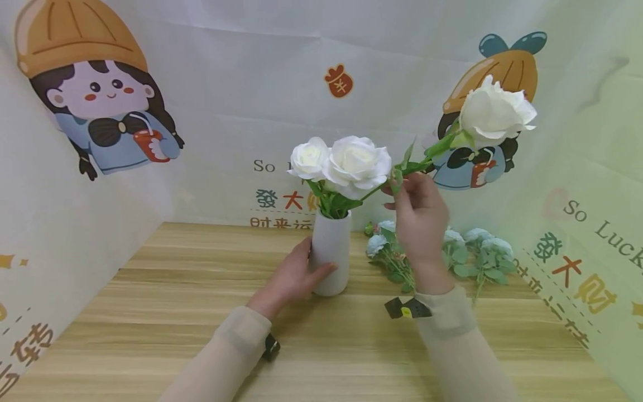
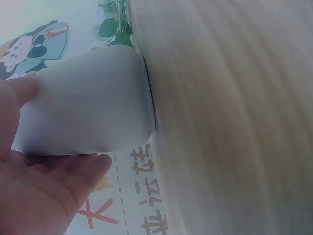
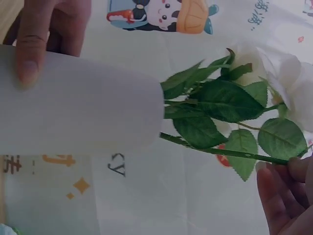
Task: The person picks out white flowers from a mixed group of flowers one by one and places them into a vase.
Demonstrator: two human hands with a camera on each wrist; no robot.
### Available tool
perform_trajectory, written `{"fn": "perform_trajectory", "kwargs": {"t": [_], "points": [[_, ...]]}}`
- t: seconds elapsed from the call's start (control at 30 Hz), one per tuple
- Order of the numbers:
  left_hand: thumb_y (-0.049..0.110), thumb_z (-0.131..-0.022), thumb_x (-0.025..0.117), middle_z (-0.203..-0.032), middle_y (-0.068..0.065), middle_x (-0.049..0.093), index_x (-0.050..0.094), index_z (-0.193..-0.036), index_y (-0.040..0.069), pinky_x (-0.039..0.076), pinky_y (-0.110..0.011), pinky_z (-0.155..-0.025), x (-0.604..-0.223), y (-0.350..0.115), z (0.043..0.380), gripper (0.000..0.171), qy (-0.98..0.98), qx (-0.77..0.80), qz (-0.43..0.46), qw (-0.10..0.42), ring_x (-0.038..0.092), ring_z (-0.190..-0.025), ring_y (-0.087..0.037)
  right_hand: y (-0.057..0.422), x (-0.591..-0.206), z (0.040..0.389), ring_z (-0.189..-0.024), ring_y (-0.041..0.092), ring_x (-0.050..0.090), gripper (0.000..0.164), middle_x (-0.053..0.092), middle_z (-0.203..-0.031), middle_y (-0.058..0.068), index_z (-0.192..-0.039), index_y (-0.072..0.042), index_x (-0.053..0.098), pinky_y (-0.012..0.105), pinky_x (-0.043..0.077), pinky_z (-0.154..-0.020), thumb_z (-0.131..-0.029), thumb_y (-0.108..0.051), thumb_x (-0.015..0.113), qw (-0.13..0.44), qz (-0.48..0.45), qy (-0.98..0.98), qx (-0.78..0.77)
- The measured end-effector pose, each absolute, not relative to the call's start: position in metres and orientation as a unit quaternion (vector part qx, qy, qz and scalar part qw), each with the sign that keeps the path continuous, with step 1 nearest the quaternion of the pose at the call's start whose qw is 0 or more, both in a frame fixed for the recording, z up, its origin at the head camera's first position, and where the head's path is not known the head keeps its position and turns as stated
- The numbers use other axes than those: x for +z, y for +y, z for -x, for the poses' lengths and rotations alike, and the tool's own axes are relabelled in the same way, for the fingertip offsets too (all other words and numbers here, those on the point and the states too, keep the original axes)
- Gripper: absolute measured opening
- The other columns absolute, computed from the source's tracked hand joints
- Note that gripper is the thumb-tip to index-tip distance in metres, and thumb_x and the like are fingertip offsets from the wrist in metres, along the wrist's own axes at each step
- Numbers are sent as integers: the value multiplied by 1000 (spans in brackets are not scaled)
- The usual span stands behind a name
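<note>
A white vase (image 1: 330,257) stands upright on the wooden table, with white roses (image 1: 355,163) and green leaves rising from its mouth. My left hand (image 1: 296,273) grips the vase low on its side, thumb across the front. In the left wrist view, the fingers (image 2: 80,178) wrap the smooth vase wall (image 2: 93,103). My right hand (image 1: 421,215) pinches the stem of another white rose (image 1: 496,111), whose bloom leans up to the right. The right wrist view shows this stem (image 3: 220,152) slanting to the vase mouth, its lower end right at the rim.
Pale blue flowers (image 1: 377,244) with green stems lie on the table (image 1: 201,312) behind and beside the right forearm, and more blue flowers (image 1: 494,251) lie farther right. A printed cloth backdrop (image 1: 241,84) stands along the table's back and sides.
</note>
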State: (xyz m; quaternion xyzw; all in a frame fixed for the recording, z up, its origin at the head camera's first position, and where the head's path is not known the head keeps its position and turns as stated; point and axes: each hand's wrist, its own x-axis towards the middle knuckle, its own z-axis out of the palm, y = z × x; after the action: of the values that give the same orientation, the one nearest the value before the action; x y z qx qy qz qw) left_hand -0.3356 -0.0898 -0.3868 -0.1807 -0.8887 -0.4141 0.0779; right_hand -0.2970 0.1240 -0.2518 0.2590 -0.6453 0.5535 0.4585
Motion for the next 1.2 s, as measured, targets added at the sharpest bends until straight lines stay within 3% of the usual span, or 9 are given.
{"fn": "perform_trajectory", "kwargs": {"t": [0.17, 0.37, 0.63, 0.9, 1.2], "points": [[42, -93, 70, -142, -16, 44, 28, -151, 3, 45, -49, -101, -387, -89, 335, 82, -890, -413, 180, 76, 47, -122, -25, 126, -272, 320, -79, 18, 68, 9, 71, -88, 14, -105, 1, 63, 16, 55, -56, -98, -1, 59, 436, -219, -699, 523], [41, -93, 71, -140, -18, 45, 28, -151, 1, 45, -50, -101, -387, -89, 334, 82, -884, -420, 189, 84, 47, -121, -26, 117, -288, 330, -74, 6, 64, 9, 72, -84, 2, -101, -6, 64, 19, 51, -52, -97, -7, 57, 404, -191, -756, 478], [42, -93, 71, -138, -17, 47, 30, -149, 1, 46, -48, -100, -387, -89, 335, 81, -883, -421, 189, 90, 49, -119, -24, 106, -303, 337, -75, 10, 62, 8, 72, -86, 2, -101, -8, 68, 32, 52, -57, -96, -11, 62, 360, -196, -802, 434], [41, -93, 70, -140, -17, 46, 29, -150, 1, 46, -49, -100, -387, -90, 334, 81, -883, -423, 186, 84, 48, -120, -24, 102, -303, 336, -77, 16, 56, 8, 65, -86, 4, -95, -7, 69, 34, 49, -62, -95, -15, 67, 333, -193, -811, 441], [44, -93, 70, -140, -19, 45, 28, -151, 1, 47, -50, -99, -386, -89, 334, 84, -889, -413, 178, 85, 48, -120, -27, 106, -307, 342, -70, 18, 53, 17, 61, -86, 6, -92, -7, 71, 31, 47, -54, -95, -22, 65, 261, -159, -830, 467]]}}
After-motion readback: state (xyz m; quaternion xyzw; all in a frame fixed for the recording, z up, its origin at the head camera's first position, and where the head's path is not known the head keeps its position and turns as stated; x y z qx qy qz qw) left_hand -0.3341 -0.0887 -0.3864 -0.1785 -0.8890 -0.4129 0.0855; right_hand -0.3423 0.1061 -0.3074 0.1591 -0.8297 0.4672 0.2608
